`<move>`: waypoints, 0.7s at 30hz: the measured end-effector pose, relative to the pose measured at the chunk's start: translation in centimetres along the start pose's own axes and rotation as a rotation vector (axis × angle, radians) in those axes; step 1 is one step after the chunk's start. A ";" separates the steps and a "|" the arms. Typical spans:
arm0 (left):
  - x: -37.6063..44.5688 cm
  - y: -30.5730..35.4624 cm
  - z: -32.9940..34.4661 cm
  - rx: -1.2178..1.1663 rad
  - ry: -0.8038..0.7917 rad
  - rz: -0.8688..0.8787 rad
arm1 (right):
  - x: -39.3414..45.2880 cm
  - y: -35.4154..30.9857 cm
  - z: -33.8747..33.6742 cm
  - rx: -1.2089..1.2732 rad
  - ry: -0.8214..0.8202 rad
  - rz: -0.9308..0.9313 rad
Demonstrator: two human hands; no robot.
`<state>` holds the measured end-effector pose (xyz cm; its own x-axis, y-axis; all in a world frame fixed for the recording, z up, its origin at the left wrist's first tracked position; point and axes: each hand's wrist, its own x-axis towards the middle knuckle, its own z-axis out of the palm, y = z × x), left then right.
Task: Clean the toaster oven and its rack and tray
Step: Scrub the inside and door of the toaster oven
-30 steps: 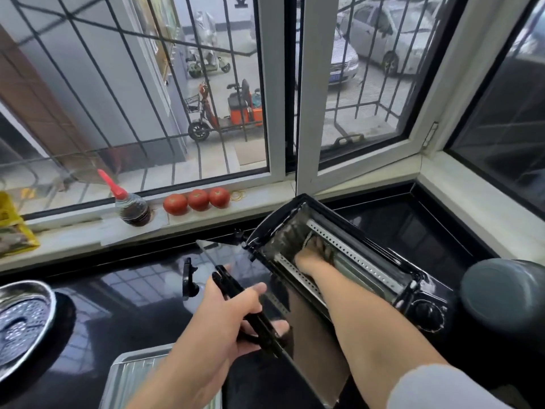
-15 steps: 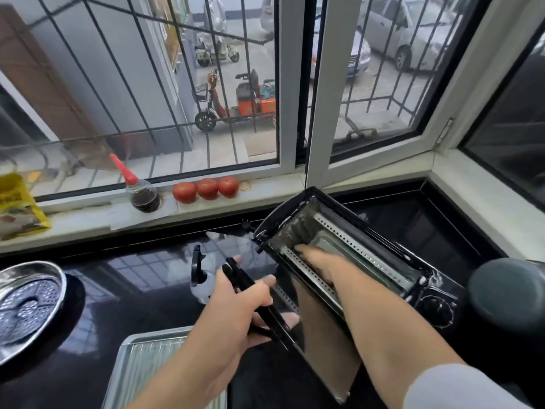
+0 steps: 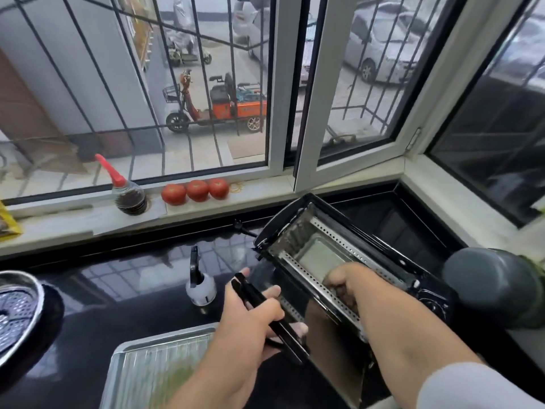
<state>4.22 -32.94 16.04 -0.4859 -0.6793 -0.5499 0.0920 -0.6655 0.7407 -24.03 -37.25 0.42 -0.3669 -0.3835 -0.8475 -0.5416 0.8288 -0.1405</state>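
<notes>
Black and boxy, the toaster oven (image 3: 339,261) sits right of centre on the dark counter (image 3: 118,290), its door (image 3: 324,335) open. The left hand (image 3: 253,317) grips the door handle (image 3: 268,314), as before. The right hand (image 3: 351,281), deep at the cavity's far left a second ago, now sits nearer its right end, curled on something dark. The tray (image 3: 153,367) lies lower left.

I note the right hand (image 3: 343,280) has slid from the far left end of the oven (image 3: 330,249) cavity toward its right, near end, exposing the cavity floor. Left hand (image 3: 253,317) has shifted slightly along the door handle (image 3: 267,312).
</notes>
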 end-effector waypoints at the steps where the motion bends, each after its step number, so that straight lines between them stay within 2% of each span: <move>1: -0.1 -0.1 -0.4 0.005 -0.003 -0.005 | -0.5 -0.6 0.0 0.228 -0.004 -0.001; 3: -0.4 -0.4 -1.2 -0.002 -0.022 -0.012 | 0.0 -1.8 0.3 0.466 0.068 -0.069; 5: -0.6 -0.6 -2.3 -0.014 -0.032 -0.028 | -2.4 -3.6 1.6 0.334 0.279 -0.158; 8: -0.4 -1.1 -4.5 -0.008 0.000 -0.078 | -7.3 -4.1 3.3 0.004 0.736 -0.306; 9: -0.3 -1.2 -5.5 -0.026 -0.003 -0.114 | -8.8 -3.6 4.1 -0.036 0.812 -0.329; 12: 0.3 -1.9 -8.5 -0.142 -0.041 -0.279 | -13.8 -1.1 6.2 -0.022 0.910 -0.370; 15: 1.0 -4.1 -10.7 -0.285 -0.047 -0.394 | -17.3 3.2 8.8 0.054 0.990 -0.331; 21: 0.8 -11.4 -9.7 -0.462 -0.048 -0.499 | -18.2 7.8 13.3 0.178 1.079 -0.276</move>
<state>11.19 -28.87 3.47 -0.6031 -0.2498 -0.7575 0.2034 -0.9665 0.1568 -11.54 -18.36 7.95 -0.7597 -0.6430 0.0975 -0.6218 0.6741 -0.3987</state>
